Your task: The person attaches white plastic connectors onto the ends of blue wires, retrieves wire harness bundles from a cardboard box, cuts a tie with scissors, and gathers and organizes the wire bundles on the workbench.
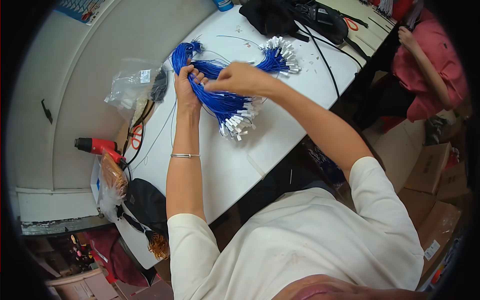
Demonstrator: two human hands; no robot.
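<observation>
My left hand is wrapped round a thick bundle of blue wires. White connectors cluster on the wire ends fanning toward me. Close beside it, over the same bundle, my right hand has its fingers curled together in a pinch, slightly blurred. Whatever it holds, if anything, is too small to make out. Behind my right hand lies a second blue wire bunch, also tipped with white connectors, on the white table.
At left are a clear plastic bag, orange-handled scissors, a red heat gun and a black bag. Another black bag and a cable lie at the back. A person in red sits at right near cardboard boxes.
</observation>
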